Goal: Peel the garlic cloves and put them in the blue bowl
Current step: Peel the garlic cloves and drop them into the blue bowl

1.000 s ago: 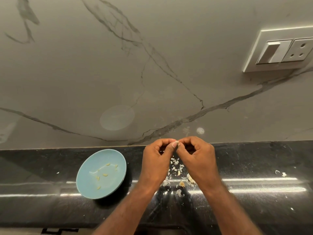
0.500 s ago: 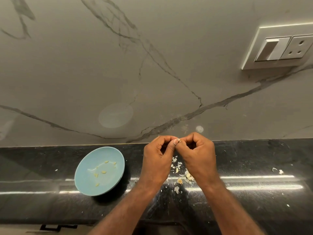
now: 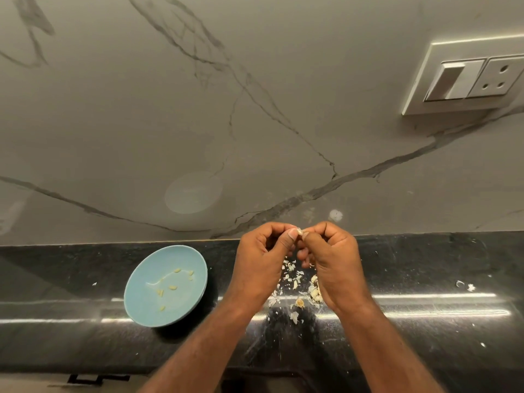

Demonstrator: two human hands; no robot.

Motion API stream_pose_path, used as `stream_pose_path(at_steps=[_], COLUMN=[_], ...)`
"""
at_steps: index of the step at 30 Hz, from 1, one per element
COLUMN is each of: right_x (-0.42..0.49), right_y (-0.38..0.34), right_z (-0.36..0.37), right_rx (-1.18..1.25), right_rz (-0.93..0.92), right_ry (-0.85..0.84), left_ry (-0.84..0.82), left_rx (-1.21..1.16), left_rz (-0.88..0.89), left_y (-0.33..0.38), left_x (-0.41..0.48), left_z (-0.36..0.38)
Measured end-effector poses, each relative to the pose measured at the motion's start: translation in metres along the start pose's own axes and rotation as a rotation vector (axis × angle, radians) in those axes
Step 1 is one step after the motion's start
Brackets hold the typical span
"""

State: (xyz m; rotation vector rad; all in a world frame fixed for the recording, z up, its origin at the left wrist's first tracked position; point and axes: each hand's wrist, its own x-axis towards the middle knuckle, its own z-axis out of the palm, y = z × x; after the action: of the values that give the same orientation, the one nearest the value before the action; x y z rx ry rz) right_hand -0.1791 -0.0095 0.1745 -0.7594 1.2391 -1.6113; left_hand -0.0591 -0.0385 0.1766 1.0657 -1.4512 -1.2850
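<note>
A pale marble-look wall [image 3: 113, 114] with grey veins rises behind a polished black stone counter [image 3: 62, 279], which catches two long streaks of light.

Furthest left on the counter sits the round, shallow blue bowl [image 3: 141, 304]. A few small peeled garlic cloves [image 3: 173, 287] lie scattered across its floor, none touching another as far as I can tell.

Just right of the bowl, my left hand [image 3: 261, 262] is raised above the counter with its fingers curled in and the thumb tip pressed forward. Between that thumb and my right one I pinch a small pale garlic clove [image 3: 299, 231], of which only a sliver shows. My right hand [image 3: 336, 262] meets it from the other side, its fingers also curled, thumb and forefinger closed on the same clove. The clove is in the air, near the wall's lower edge, apart from the bowl.

Under my hands a heap of white papery garlic skins [image 3: 292, 275] litters the counter, with some whole-looking pieces [image 3: 314, 292] by my right wrist. A few loose white flakes [image 3: 465, 285] lie well off to the right.

High on the wall at far right is a white switch and socket plate [image 3: 467, 78].
</note>
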Motion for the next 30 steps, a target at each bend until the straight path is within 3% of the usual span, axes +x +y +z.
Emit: stream_pose_path(at_steps=[3,7,12,18,21,25,30], right_x=[0.001,0.001,-0.001,-0.004,-0.003,0.003,0.012], right_y=[0.003,0.005,0.004,0.004,0.005,0.007,0.002], right_z=[0.001,0.003,0.002,0.001,-0.002,-0.010,-0.018], right_rx=[0.028,-0.052,-0.149,-0.245,-0.267,-0.284,-0.439], right_rz=[0.031,0.007,-0.036,-0.087,-0.064,-0.058,-0.097], right_ry=[-0.032,-0.010,0.011,-0.023,-0.036,0.071,0.081], left_ry=[0.035,0.116,0.108,0.079,0.124,0.152,0.134], left_rx=[-0.095,-0.045,0.053,0.003,-0.173,-0.402,-0.373], left_rz=[-0.035,0.017,0.031,-0.021,-0.156,-0.295,-0.291], left_y=[0.000,-0.005,-0.011,-0.009,-0.010,-0.010,-0.011], left_x=[0.000,-0.001,-0.003,-0.003,0.003,0.007,0.007], left_z=[0.000,0.002,0.003,0.006,0.005,0.003,0.001])
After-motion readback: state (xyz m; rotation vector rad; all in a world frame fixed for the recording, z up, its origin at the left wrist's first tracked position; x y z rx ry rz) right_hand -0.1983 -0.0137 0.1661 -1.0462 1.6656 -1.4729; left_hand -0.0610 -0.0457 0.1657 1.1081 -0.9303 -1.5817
